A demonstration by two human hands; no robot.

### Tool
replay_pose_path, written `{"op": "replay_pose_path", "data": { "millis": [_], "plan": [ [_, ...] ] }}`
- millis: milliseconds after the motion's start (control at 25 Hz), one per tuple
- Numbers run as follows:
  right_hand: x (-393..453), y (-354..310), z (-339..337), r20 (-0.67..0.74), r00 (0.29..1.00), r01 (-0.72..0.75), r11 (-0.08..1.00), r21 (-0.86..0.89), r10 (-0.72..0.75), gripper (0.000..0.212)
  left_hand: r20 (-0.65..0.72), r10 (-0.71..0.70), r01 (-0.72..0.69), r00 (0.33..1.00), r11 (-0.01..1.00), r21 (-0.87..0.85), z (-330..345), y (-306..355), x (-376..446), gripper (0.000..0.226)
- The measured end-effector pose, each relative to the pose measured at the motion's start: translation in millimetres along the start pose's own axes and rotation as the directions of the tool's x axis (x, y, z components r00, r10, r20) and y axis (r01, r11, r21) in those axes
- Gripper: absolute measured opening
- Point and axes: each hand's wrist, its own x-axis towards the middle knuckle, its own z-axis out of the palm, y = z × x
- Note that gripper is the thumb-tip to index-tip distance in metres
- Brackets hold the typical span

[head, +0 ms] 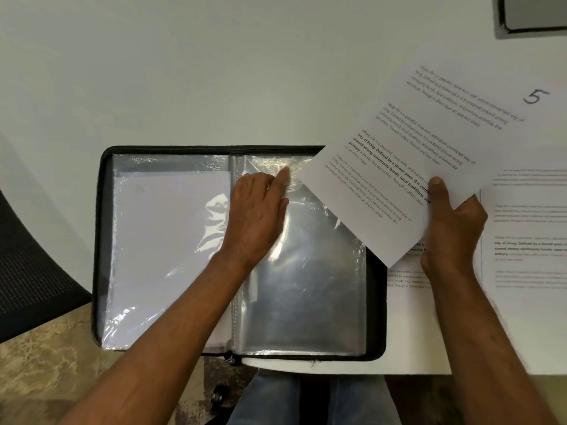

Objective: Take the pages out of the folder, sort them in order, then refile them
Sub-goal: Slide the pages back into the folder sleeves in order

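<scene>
A person seated at a white table (214, 72) refiles pages into an open zip folder (101, 240), the stage the scene suggests now that loose sheets lie sorted to the right. The right hand (454, 225) pinches a printed page (399, 154) by its lower edge, thumb on top and fingers curled beneath, and holds it tilted in the air above the folder's upper right corner. The left hand (257, 216) rests on the right-hand sleeve (306, 286), fingers at the crinkled top edge of the plastic; whether they pinch the film or only press it cannot be told. The left-hand sleeve (168, 240) already holds a sheet, seemingly face down. More pages (527, 234) lie flat on the table just beside the folder, one marked with a handwritten 5 (535, 96) farther back. The next move, by this view, calls for the left fingers to part the mouth of the sleeve while the right hand squares the page to the opening and slides it down without catching on the clinging plastic. A dark chair (30, 271) stands at left, a grey tray (534, 13) at top right.
</scene>
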Motion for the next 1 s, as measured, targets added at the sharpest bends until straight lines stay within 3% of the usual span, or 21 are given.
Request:
{"op": "replay_pose_path", "data": {
  "millis": [200, 400, 560, 760, 1000],
  "plan": [
    [6.6, 0.0, 15.7, -0.013, 0.985, -0.165, 0.972, 0.165, 0.170, 0.023, 0.123, -0.034, 0.026, 0.992, 0.997, 0.069, -9.1, -0.2, 11.7, 0.051],
    [10.8, -7.2, 38.4, 0.002, 0.959, -0.275, 0.925, 0.263, 0.285, 0.029, 0.202, -0.067, 0.079, 0.977, 0.996, -0.050, -19.3, -5.6, 17.9, 0.043],
    [15.7, -15.7, 53.0, 0.044, 0.957, -0.286, 0.911, 0.296, 0.286, 0.032, 0.104, -0.122, 0.140, 0.987, 0.972, -0.190, -25.3, -7.8, 27.5, 0.031],
    [25.7, -23.9, 69.9, 0.095, 0.959, -0.283, 0.908, 0.309, 0.266, 0.030, 0.012, -0.120, 0.120, 0.993, 0.983, -0.140, -24.9, -9.1, 47.2, 0.009],
    [38.6, -29.7, 91.6, 0.110, 0.978, -0.202, 0.934, 0.295, 0.176, 0.040, 0.146, -0.092, 0.113, 0.985, 0.984, -0.138, -20.9, -6.5, 50.8, 0.008]
  ]
}}
